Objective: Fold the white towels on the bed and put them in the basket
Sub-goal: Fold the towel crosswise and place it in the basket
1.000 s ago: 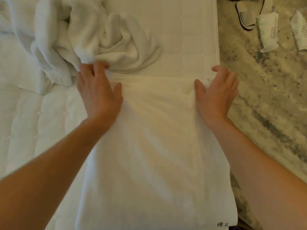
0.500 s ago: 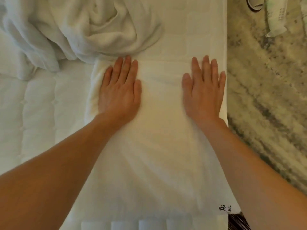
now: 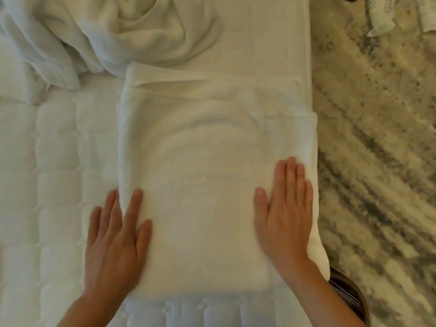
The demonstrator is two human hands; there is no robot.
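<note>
A white towel [image 3: 207, 166] lies folded flat on the quilted bed [image 3: 47, 185], along its right edge. My left hand [image 3: 116, 241] rests flat at the towel's near left edge, fingers spread, partly on the mattress. Flat on the towel's near right part lies my right hand [image 3: 284, 215], fingers together. A heap of crumpled white towels [image 3: 113, 36] sits at the far left of the bed, touching the folded towel's far corner. A dark rim that may be the basket [image 3: 351, 296] shows at the lower right, beside the bed.
Marbled floor [image 3: 377, 161] runs along the bed's right side. White slippers in wrappers [image 3: 379, 17] lie on the floor at the top right. A flat white sheet strip [image 3: 271, 43] extends beyond the folded towel.
Both hands have slid from the towel's far end toward me, down to its near end, flat on the cloth. The view has shifted so more of the bed's near edge shows.
</note>
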